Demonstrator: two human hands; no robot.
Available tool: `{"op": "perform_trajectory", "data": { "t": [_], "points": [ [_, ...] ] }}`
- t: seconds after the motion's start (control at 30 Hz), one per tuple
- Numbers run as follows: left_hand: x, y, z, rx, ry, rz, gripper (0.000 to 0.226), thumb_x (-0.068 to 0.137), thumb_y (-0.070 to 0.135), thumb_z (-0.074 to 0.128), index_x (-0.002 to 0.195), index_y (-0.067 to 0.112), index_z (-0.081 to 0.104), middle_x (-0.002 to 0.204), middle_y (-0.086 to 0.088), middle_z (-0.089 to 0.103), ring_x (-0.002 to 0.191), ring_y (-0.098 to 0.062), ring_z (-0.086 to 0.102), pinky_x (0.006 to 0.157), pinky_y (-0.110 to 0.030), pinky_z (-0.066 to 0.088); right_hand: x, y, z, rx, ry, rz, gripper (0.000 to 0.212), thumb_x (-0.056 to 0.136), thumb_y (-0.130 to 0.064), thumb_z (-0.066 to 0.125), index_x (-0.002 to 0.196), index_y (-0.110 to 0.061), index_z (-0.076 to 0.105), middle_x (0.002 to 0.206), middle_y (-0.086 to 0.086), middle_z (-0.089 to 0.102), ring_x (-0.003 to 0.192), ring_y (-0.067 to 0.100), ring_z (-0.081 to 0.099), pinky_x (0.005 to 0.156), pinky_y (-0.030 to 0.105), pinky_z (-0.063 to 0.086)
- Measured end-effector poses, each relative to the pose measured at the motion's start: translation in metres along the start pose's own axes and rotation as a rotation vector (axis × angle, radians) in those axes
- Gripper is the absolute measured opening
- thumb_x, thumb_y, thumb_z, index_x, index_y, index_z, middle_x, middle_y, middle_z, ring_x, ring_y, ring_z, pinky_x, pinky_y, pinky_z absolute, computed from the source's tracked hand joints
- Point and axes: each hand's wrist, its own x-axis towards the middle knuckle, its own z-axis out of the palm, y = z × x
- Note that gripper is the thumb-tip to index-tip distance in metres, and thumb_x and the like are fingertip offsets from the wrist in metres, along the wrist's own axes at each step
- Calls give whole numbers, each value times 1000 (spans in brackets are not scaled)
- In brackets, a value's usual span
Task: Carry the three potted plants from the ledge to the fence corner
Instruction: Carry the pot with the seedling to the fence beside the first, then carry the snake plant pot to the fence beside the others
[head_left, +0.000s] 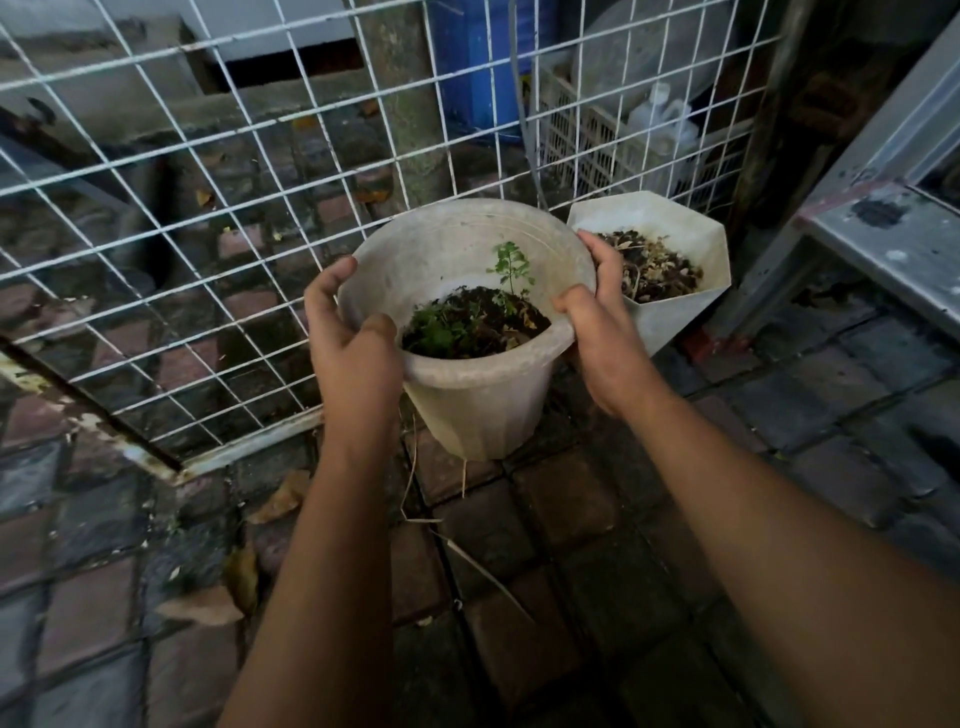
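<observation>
The round pot (470, 332) sits between your two hands, gripped at its rim on opposite sides. Your left hand (348, 332) wraps the left rim, thumb hooked over the lip toward the soil and fingers curled round the outside. Your right hand (597, 306) clasps the right rim, thumb on the near lip and fingers bent over the far edge. Both hands are closed on the pot, pressed against it.

The pot is pale, dull grey-white plastic, stained and dusty, with a wide flared rim and a tapering, faintly ribbed body. It tilts slightly toward you. Whether its base touches the ground cannot be told. Dark soil (478, 325) fills it well below the rim, carrying low green foliage on the left and one thin upright seedling (511, 267) with small, finely divided leaves.

Just beside it on the right, touching or nearly touching your right fingers, stands a white faceted pot (675, 312) with angular sides, holding dark soil strewn with dry brown leaf litter.

Both pots lie close against a white wire-mesh fence (208, 218) of square openings, near where it meets a grey painted metal frame (883, 234) on the right. The ground is brick paving (519, 519), reddish and dark grey, damp-looking, with dry leaves (280, 499) scattered on it. Behind the mesh are a blue container (478, 67) and a pale slotted crate (597, 140).
</observation>
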Motion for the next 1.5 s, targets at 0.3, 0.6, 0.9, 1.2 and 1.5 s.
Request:
{"op": "perform_trajectory", "data": {
  "t": [0.3, 0.6, 0.9, 1.2, 1.5],
  "points": [
    [4, -7, -6, 125, 3, 74, 43, 82, 13, 52, 114, 38, 68, 149, 1, 58, 129, -24, 63, 89, -36, 59, -11, 3, 8, 40, 104, -56, 58, 103, -17, 46, 159, -24, 32, 137, -7, 51, 118, 4, 56, 98, 27, 52],
    [9, -17, -16, 89, -116, 139, 39, 87, 19, 50, 122, 30, 61, 149, -1, 55, 115, -10, 61, 81, -25, 52, -8, 1, 3, -332, 97, -282, 50, 93, -24, 40, 137, -17, 64, 162, 10, 29, 135, -7, 35, 109, 4, 28],
    [14, -20, -19, 116, -175, 149, 35, 91, 23, 47, 123, 33, 55, 120, 21, 55, 96, -5, 59, 83, -40, 52, 4, 16, 3, -513, 218, -617, 35, 82, -21, 43, 93, -5, 72, 118, 10, 67, 123, 26, 48, 106, 28, 33],
    [31, -43, -9, 60, -156, 305, 35, 82, 35, 50, 115, 31, 55, 118, 31, 56, 119, -4, 54, 103, -44, 49, 22, 27, 7, -478, 254, -660, 38, 88, -26, 33, 76, 0, 57, 99, 24, 66, 109, 35, 52, 103, 27, 31],
    [-13, 72, -49, 387, -239, -353, 82, 83, 81, 65, 152, 54, 30, 165, -14, 39, 147, -36, 49, 121, -59, 44, -14, -151, -20, -1338, -512, 14, 59, 106, -43, 43, 161, -39, 23, 175, -11, 12, 162, 25, 2, 120, 75, -2]
  ]
}}
